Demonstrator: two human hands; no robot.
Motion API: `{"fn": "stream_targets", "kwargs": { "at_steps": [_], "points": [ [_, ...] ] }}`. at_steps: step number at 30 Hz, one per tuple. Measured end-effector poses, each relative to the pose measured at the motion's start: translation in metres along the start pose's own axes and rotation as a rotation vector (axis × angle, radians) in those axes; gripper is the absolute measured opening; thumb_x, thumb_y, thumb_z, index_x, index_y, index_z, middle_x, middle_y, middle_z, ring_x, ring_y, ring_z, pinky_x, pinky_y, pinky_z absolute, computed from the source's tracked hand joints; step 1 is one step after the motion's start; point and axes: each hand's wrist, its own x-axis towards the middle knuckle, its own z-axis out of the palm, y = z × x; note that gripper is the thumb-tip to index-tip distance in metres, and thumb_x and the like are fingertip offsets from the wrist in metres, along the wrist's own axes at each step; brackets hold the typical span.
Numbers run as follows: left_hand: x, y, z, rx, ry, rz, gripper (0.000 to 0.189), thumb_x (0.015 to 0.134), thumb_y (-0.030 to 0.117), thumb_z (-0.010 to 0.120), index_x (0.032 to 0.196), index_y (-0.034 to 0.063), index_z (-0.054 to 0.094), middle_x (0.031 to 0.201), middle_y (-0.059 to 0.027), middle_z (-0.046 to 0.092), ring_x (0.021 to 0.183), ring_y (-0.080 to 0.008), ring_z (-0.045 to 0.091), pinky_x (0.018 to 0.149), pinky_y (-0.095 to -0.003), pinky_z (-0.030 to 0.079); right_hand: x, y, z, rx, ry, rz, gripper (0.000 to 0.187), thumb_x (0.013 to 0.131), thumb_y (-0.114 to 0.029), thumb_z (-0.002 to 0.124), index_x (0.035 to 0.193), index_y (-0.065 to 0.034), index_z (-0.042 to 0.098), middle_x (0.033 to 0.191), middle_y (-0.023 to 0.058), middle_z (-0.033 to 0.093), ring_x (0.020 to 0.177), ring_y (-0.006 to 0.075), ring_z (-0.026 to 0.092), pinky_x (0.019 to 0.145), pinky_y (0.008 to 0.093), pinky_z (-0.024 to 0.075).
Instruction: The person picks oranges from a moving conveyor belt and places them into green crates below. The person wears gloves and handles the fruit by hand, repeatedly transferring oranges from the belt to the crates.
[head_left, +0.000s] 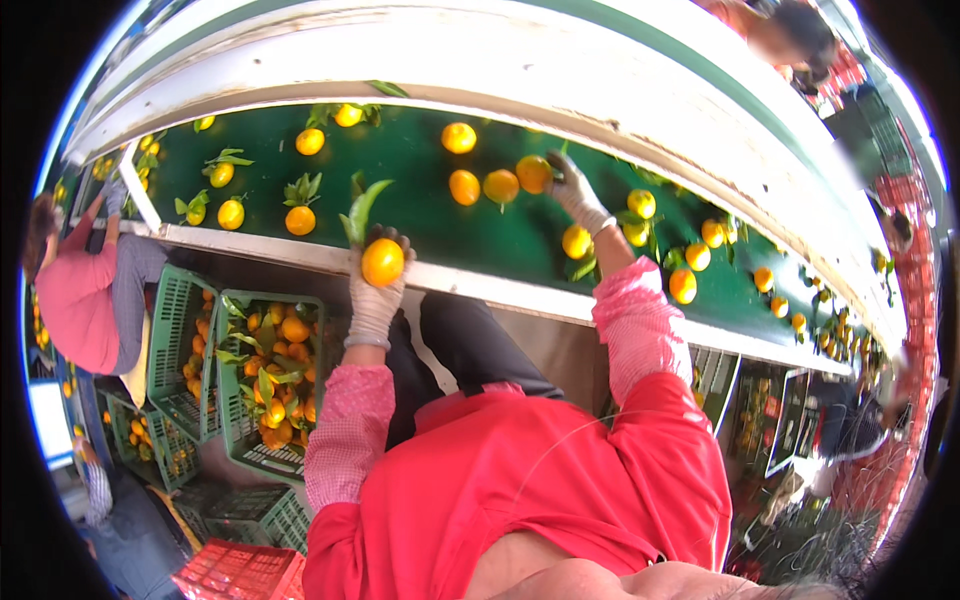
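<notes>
My left hand (379, 281), in a pale glove with dark fingertips, holds an orange citrus fruit (382, 262) with a long green leaf above the near rail of the conveyor. Over the green belt (405, 187), my right hand (576, 189), gloved too, has its fingertips at the right side of another orange citrus fruit (534, 174); whether they grip it is unclear. Beside that fruit lies a darker orange one (500, 186), with a further fruit (464, 187) to its left. Many more citrus fruits, some with leaves, lie along the belt on both sides.
A white rail (480, 287) edges the belt nearest me. Green plastic crates (225, 360) of leafy fruit stand below at left, with a red crate (240, 566) lower down. A person in a pink top (79, 307) sits at the left; other people are at the far right and lower left.
</notes>
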Motion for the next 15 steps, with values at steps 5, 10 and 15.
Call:
{"fn": "stream_targets", "kwargs": {
  "at_steps": [5,10,15],
  "points": [
    [-0.003,-0.004,-0.007,0.005,0.073,0.029,0.044,0.1,0.045,0.053,0.122,0.0071,0.062,0.119,-0.0135,0.067,0.108,-0.0326,0.062,0.096,-0.0461,0.05,-0.051,-0.017,-0.115,-0.02,0.139,-0.022,0.042,0.097,-0.011,0.062,0.136,-0.0004,0.052,0.126,0.0067,0.062,0.106,0.0127,0.056,0.093,0.0273,0.0479],
    [0.003,-0.021,-0.005,-0.031,0.055,-0.008,0.038,0.099,0.037,0.054,0.117,0.005,0.063,0.113,-0.0159,0.068,0.104,-0.0341,0.064,0.094,-0.0473,0.052,-0.125,0.052,-0.117,-0.65,-0.005,-0.071,0.07,0.086,-0.022,0.076,0.145,-0.0073,0.043,0.129,0.0174,0.059,0.119,0.0264,0.057,0.104,0.0353,0.0444],
    [-0.022,-0.026,-0.016,-0.039,0.178,-0.1,0.038,0.098,0.036,0.056,0.117,0.0048,0.064,0.113,-0.014,0.068,0.107,-0.0323,0.064,0.094,-0.0459,0.053,-0.122,0.018,-0.06,-0.859,0.333,0.225,0.062,0.077,-0.036,0.08,0.129,-0.0101,0.055,0.124,0.0185,0.06,0.107,0.0428,0.062,0.093,0.0444,0.0531]
  ]
}}
